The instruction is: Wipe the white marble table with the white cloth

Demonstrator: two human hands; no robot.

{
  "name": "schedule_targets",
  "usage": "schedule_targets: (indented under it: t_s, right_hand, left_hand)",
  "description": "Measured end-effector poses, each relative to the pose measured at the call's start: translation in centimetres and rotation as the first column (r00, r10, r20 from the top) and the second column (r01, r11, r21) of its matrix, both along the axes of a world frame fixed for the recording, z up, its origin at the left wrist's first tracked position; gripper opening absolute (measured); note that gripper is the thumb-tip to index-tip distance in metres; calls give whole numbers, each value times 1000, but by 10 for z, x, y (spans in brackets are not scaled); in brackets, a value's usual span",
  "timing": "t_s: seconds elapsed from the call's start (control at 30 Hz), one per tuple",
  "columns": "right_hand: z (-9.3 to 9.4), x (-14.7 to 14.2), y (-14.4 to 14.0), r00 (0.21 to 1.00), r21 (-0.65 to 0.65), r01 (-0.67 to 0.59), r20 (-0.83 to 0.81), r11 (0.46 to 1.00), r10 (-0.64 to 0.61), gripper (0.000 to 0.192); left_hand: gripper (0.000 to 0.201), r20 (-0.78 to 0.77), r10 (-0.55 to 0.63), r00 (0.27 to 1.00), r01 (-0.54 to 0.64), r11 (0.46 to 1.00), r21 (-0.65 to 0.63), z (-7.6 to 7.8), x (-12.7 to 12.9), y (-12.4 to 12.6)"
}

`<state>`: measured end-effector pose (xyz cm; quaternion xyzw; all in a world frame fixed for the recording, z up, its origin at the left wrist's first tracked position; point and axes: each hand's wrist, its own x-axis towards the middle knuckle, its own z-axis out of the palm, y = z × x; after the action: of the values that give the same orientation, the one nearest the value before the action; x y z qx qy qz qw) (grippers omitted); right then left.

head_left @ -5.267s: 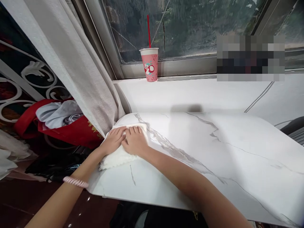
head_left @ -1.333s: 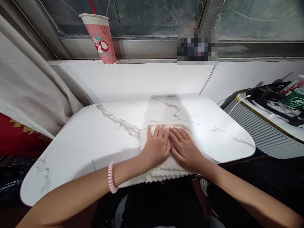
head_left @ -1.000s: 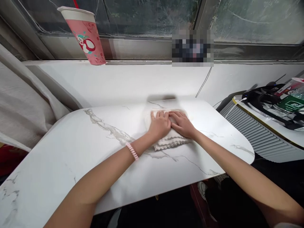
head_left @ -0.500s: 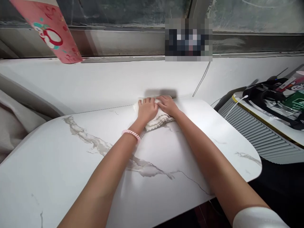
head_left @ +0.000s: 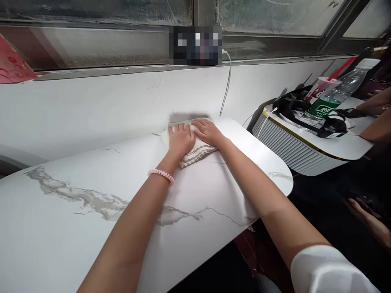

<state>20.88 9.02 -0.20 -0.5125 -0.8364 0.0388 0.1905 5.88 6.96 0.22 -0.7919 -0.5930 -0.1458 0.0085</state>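
Observation:
My left hand [head_left: 181, 139] lies flat on a folded white cloth [head_left: 198, 152], fingers spread and pointing to the wall; a pink coiled band circles that wrist. Beside it, my right hand [head_left: 208, 132] presses on the cloth's right part, its fingers stretched out and slanting left. Both palms are down and hidden against the fabric. The cloth has wavy, beige-edged layers toward me. It rests on a white marble-patterned table [head_left: 91, 240], at the back edge by the wall.
A ribbed white cabinet [head_left: 282, 144] stands right, bearing a plastic bottle [head_left: 328, 103], a cup [head_left: 319, 87] and black straps. Another person's arms [head_left: 377, 110] show at far right. A blurred dark device [head_left: 195, 45] with a cable [head_left: 228, 81] sits on the window ledge.
The view has turned right, bringing the bottle and another person's arms into sight. Both hands and the cloth have slid right along the table's back edge.

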Motion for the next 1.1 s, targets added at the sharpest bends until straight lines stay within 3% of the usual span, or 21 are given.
schedule_targets:
  t_s: [0.13,0.3,0.5,0.63,0.83,1.1]
  right_hand:
    - [1,3,-26,999,26,-41,28,999,40,46]
    - [-3,21,-68,996,35,-93,3,995,93,46]
    - [-6,51,-150,985,103,-152,-63,983,159,49]
    - [-1,54,-196,988,111,-134,-66,985,142,48]
    - [1,39,-213,997,98,-67,-21,993,69,49]
    - [-1,3,-199,995,101,-56,-71,993,63,45]
  left_hand:
    - [53,-1,-1,1000,1,1000,-5,1,2,-27]
    - [52,47,22,999,-24,999,46,1,15,-79]
    - [54,-13,-50,999,49,998,-29,4,34,-156]
    - [55,-53,-148,988,146,989,-38,5,35,-190]
    - [53,-36,-184,982,183,983,-30,4,23,-197]
    - [52,-5,-143,990,143,990,-16,4,-9,-190]
